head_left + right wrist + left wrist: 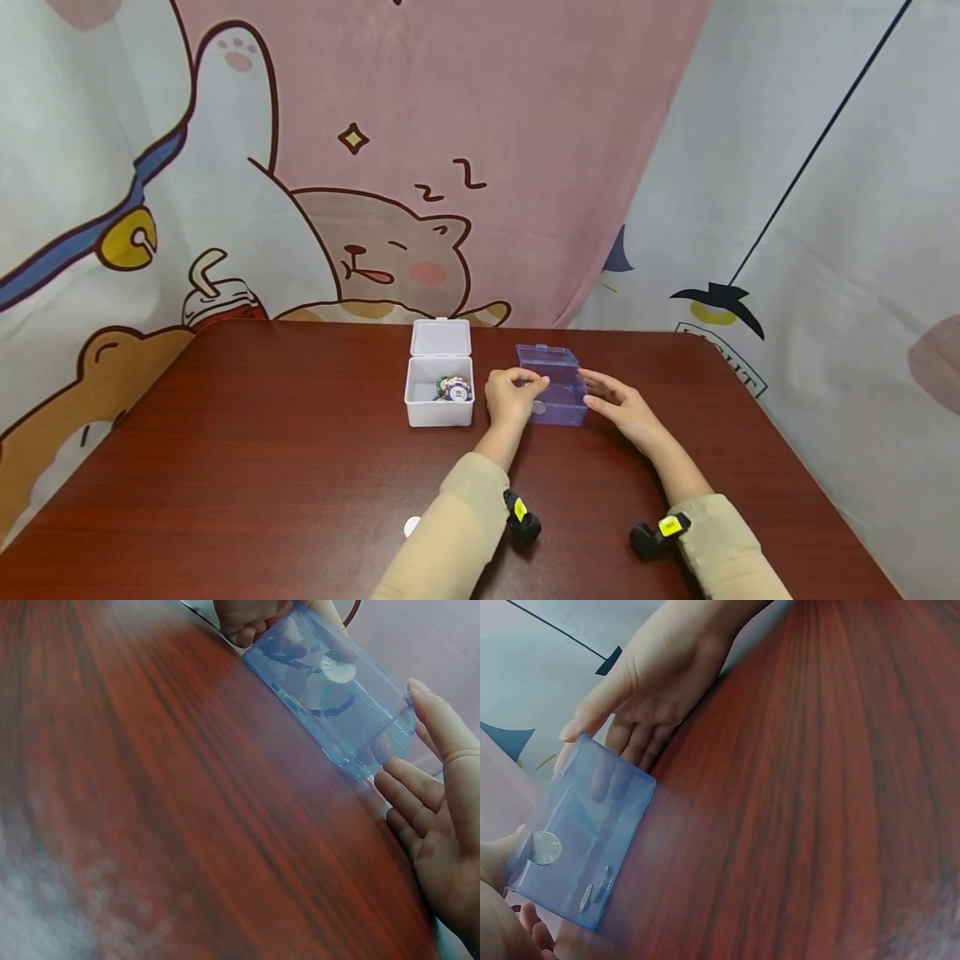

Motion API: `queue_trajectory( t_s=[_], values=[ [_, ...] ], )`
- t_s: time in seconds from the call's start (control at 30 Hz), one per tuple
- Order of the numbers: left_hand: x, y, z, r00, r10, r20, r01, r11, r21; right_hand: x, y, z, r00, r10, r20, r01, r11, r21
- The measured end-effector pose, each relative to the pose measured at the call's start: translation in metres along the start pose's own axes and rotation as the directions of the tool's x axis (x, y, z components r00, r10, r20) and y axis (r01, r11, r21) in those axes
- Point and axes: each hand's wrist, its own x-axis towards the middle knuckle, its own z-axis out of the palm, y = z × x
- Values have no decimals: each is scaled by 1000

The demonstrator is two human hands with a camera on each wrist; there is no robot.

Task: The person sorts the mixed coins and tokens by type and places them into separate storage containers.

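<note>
A clear blue plastic box stands on the table with its lid raised at the back. Over its left side my left hand pinches with thumb and forefinger. A silver coin shows through the box wall, right at those fingertips in the left wrist view. Two coin shapes appear lower down, near the box floor. My right hand rests at the box's right side, fingers extended. Its thumb lies at the box corner. The left fingertips are partly hidden behind the wall.
To the left stands a white box, lid up, with several patterned poker chips inside. A white disc lies on the brown table, beside the left sleeve. A printed curtain hangs behind the table's far edge.
</note>
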Motion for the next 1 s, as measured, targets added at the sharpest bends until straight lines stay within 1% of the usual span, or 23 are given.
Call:
queue_trajectory(
  t_s=[0.13,0.3,0.43,0.5,0.53,0.63,0.77,0.87,1.0],
  values=[
    [0,-1,0,1000,3,7,-3,1000,-11,1,5,0,1000,-9,-7,9,1000,-5],
    [-1,0,-2,1000,11,4,-11,1000,14,1,5,0,1000,-21,-4,21,1000,0],
    [-5,6,-4,999,30,16,-30,999,30,0,4,1,999,-32,-4,32,999,11],
    [-8,11,-7,999,45,26,-45,999,21,0,4,1,1000,-30,-3,30,999,12],
    [-9,13,-8,998,50,34,-50,999,8,0,4,1,1000,-28,-3,28,1000,14],
    [-13,21,-14,994,98,52,-96,994,-53,0,5,1,1000,-22,-9,22,1000,18],
    [-19,30,-25,981,175,78,-162,975,-153,0,6,1,1000,-23,-12,23,1000,19],
    [-22,34,-35,975,196,106,-174,966,-191,0,6,1,1000,-29,-8,29,999,19],
    [-27,40,-50,969,195,152,-160,963,-215,0,5,1,1000,-24,-10,24,1000,15]
  ],
)
